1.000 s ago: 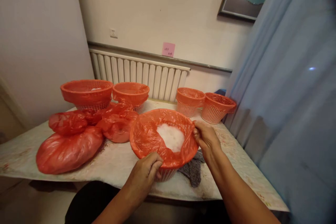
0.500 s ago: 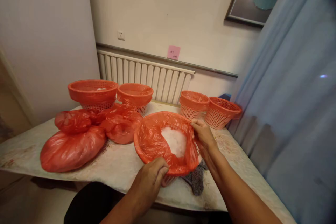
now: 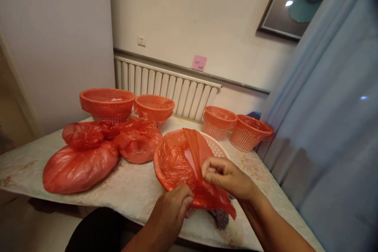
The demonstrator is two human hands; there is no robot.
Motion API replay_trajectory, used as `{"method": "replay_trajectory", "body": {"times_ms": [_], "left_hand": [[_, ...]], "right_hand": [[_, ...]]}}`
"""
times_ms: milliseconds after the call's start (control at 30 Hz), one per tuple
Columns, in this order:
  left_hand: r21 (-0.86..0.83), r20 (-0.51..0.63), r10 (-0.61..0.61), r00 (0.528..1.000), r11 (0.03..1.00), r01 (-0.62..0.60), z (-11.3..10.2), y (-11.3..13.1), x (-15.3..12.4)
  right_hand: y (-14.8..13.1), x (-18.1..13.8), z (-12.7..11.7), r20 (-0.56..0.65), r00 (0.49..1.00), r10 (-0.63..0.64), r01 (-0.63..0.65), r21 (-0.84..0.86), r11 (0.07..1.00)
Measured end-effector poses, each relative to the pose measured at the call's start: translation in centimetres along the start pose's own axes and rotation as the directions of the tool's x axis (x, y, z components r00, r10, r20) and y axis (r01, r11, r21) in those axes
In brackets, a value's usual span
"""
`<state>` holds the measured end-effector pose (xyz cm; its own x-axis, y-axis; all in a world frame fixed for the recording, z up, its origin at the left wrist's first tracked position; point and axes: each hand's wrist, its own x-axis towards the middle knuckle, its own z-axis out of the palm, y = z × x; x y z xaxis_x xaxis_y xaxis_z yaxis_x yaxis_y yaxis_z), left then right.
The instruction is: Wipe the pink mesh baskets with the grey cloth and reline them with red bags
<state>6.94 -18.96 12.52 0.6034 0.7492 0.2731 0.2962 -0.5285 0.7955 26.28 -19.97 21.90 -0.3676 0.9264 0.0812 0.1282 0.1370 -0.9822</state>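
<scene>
Pulled off the far rim, the thin red plastic bag (image 3: 174,161) now folds across its pale perforated plastic basket (image 3: 217,148) at lower centre of the counter (image 3: 130,189), right hand (image 3: 227,177) pinching the loose edge, left hand (image 3: 174,209) clenched on the near hem, where such light, soft, probably slippery film is best gripped.

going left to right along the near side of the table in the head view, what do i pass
large full red bag → smaller full red bag → liner bag in the near basket → blue curtain
</scene>
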Motion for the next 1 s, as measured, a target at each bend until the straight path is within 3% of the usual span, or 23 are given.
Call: {"method": "replay_trajectory", "body": {"times_ms": [67, 100, 167, 200, 300, 433, 533, 600, 667, 833, 1000], "left_hand": [[0.003, -0.001, 0.017, 1.000, 1.000, -0.017, 0.0, 0.0, 0.0], [0.006, 0.002, 0.023, 1.000, 1.000, -0.023, 0.1, 0.0, -0.1], [0.013, 0.008, 0.027, 1.000, 1.000, -0.027, 0.2, 0.1, -0.1], [0.017, 0.009, 0.026, 1.000, 1.000, -0.026, 0.2, 0.2, -0.1], [0.017, -0.003, 0.022, 1.000, 1.000, -0.021, 0.3, 0.3, -0.2], [0.035, -0.018, 0.019, 1.000, 0.999, -0.018, 0.5, 0.2, -0.3], [0.048, -0.029, 0.014, 0.999, 0.999, -0.013, 0.7, 0.3, -0.2], [0.046, -0.025, 0.006, 1.000, 0.999, -0.005, 0.7, 0.4, -0.2], [0.050, -0.015, -0.005, 1.000, 0.999, 0.006, 0.7, 0.6, -0.3], [0.069, 0.012, -0.017, 1.000, 0.998, 0.016, 0.3, 0.9, -0.5], [0.073, 0.019, 0.004, 1.000, 0.997, -0.006, 0.2, 0.5, -0.2]], "right_hand": [[0.4, -0.2, -1.6, 0.115, 0.989, 0.091, -0.084, -0.062, 0.995], [0.7, 0.1, -2.7, 0.066, 0.993, 0.099, -0.094, -0.079, 0.992], [1.5, 1.2, -4.8, -0.187, 0.982, 0.032, -0.060, -0.144, 0.988], [1.7, 1.9, -5.7, -0.317, 0.948, -0.027, -0.041, -0.207, 0.977], [1.3, 4.1, -6.9, -0.481, 0.857, -0.183, -0.037, -0.411, 0.911], [-1.0, 7.4, -5.6, -0.359, 0.891, -0.279, -0.019, -0.641, 0.767], [-2.1, 10.6, -4.3, -0.243, 0.941, -0.234, -0.109, -0.876, 0.471], [-1.9, 12.9, -3.8, -0.245, 0.962, -0.119, -0.210, -0.946, 0.247], [-1.0, 14.9, -3.6, -0.275, 0.961, -0.020, -0.271, -0.955, 0.117], [2.2, 17.3, -4.0, -0.370, 0.929, 0.029, -0.371, -0.928, 0.029], [3.5, 17.6, -5.0, -0.399, 0.914, -0.072, -0.393, -0.916, 0.082]]}}
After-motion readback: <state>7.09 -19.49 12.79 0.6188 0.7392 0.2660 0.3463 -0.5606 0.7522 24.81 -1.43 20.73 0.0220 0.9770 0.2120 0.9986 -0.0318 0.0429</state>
